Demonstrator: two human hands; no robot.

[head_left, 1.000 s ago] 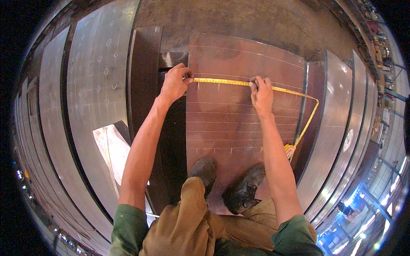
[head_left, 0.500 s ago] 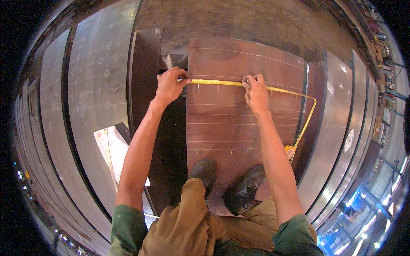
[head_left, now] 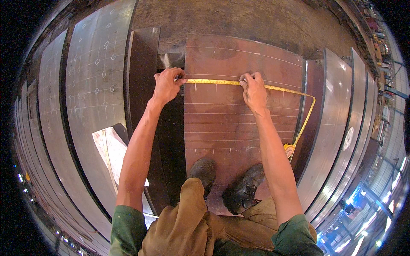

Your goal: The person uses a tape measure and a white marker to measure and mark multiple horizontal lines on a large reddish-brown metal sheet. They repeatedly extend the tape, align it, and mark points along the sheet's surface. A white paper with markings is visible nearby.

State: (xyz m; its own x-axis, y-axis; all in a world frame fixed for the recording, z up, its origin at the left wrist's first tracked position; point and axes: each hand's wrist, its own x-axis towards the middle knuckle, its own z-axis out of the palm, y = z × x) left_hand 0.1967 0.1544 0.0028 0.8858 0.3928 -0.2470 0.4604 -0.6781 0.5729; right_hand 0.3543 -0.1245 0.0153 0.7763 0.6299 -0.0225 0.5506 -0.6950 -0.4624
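Note:
A yellow tape measure (head_left: 213, 81) is stretched across a reddish-brown steel plate (head_left: 222, 114) marked with white lines and short ticks. At the plate's left edge, my left hand (head_left: 167, 87) is closed, pinching the tape's end. My right hand (head_left: 255, 93) is closed on the blade partway along, its fingertips bent against it; whether they also hold something small is hidden. Beyond that hand the blade runs on past the plate's right edge and bends down toward me. Its round yellow case (head_left: 289, 150) hangs beside my right forearm.
My dark boots (head_left: 244, 188) are on the reddish plate, toward its near end. A dark gap (head_left: 171, 128) runs along its left side. Grey steel plates (head_left: 97, 72) with chalk circles stand left, and more grey plates (head_left: 331, 106) right. A white sheet (head_left: 112, 149) lies near my left forearm.
The surroundings have shifted slightly left in the view. Both hands keep nearly the same places along the tape, and their grip looks unchanged.

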